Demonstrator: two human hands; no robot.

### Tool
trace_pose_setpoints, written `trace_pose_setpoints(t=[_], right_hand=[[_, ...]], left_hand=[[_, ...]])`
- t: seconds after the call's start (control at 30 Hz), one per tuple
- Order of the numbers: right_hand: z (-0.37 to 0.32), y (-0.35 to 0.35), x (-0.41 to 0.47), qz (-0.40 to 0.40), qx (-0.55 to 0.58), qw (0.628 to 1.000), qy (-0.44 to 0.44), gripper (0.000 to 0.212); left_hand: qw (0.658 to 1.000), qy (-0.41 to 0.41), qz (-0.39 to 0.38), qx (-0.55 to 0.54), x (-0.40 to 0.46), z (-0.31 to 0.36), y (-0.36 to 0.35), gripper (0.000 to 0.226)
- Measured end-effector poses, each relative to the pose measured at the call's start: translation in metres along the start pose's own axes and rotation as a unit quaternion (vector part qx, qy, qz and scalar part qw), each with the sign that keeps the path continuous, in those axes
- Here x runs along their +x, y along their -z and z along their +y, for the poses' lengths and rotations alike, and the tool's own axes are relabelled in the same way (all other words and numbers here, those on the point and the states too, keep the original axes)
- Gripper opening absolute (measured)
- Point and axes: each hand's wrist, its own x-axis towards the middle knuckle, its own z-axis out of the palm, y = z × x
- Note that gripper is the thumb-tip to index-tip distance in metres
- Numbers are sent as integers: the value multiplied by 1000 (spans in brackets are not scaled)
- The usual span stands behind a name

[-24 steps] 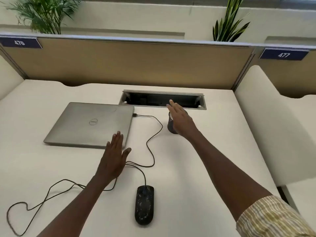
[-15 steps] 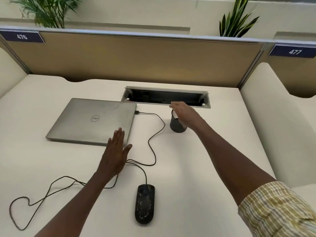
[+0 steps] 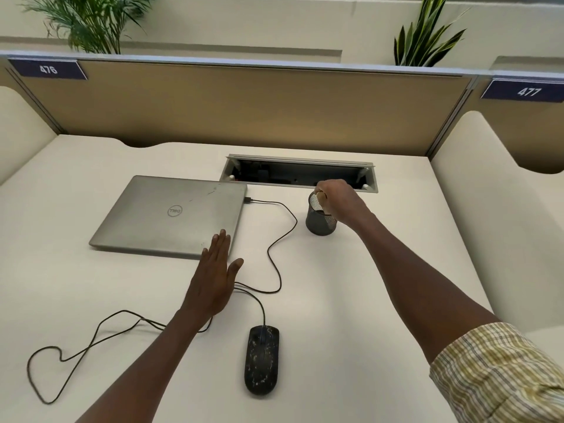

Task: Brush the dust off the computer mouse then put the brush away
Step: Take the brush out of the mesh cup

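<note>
The black mouse (image 3: 261, 360), speckled with pale dust, lies near the desk's (image 3: 351, 300) front edge. The right hand (image 3: 340, 203) curls its fingers around a tan brush handle (image 3: 321, 196) in the mesh cup (image 3: 320, 219). The left hand (image 3: 213, 279) lies flat, fingers straight. The laptop (image 3: 171, 216) reads Dell; signs read 476 (image 3: 48, 69) and 477 (image 3: 529, 92).

- Cable (image 3: 276, 239) loops across desk (image 3: 381, 270) between laptop (image 3: 171, 216) and cup (image 3: 320, 219), blocking a low straight path.
- Open desk right of mouse (image 3: 262, 360), up to the side panel (image 3: 488, 224).
- Left hand (image 3: 213, 279) lies over the laptop's near corner.
- Cable tray (image 3: 300, 174) opening just behind cup.
</note>
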Motion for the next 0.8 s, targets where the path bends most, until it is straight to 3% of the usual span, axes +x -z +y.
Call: trace_pose_setpoints(t=[0.17, 0.47, 0.67, 0.8], right_hand=[[-6, 24, -5, 43, 43, 998, -20, 23], [-36, 67, -35, 199, 44, 979, -6, 21], [-57, 71, -70, 236, 113, 965, -25, 19], [-67, 59, -106, 239, 203, 945, -91, 21]], left_hand=[[1000, -11, 4, -19, -5, 7, 3, 71], [997, -5, 7, -80, -30, 26, 18, 59], [993, -3, -6, -114, -53, 21, 24, 55], [991, -10, -22, -130, -71, 14, 27, 54]])
